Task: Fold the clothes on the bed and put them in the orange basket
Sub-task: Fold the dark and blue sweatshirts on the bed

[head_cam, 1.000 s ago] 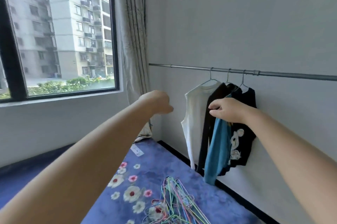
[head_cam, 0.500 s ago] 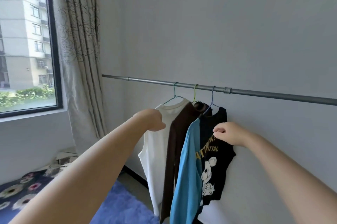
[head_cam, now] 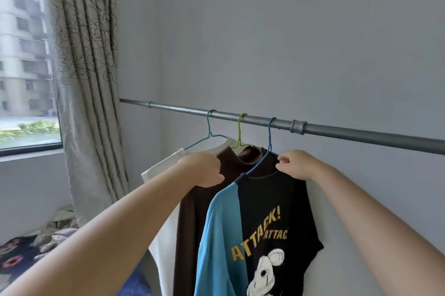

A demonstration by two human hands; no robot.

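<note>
Shirts hang in a tight row on a grey rail (head_cam: pixel 361 133) along the far wall: a white shirt (head_cam: pixel 163 168) at left, a brown shirt (head_cam: pixel 240 158) in the middle, and a black-and-blue shirt (head_cam: pixel 272 204) at right, each overlapping the next. Right hand (head_cam: pixel 297 164) has a narrow grip, pinching the black shirt's collar just beside the blue hanger (head_cam: pixel 269 136). Left hand (head_cam: pixel 204 171) is curled in front of the brown shirt's shoulder; what it holds, I cannot tell. Green hanger (head_cam: pixel 239 132) and teal hanger (head_cam: pixel 209 128) hook on the rail further left. A curtain (head_cam: pixel 84 79) hangs beside the window (head_cam: pixel 24 67) at left. The bed (head_cam: pixel 19 259) shows at lower left.
</note>
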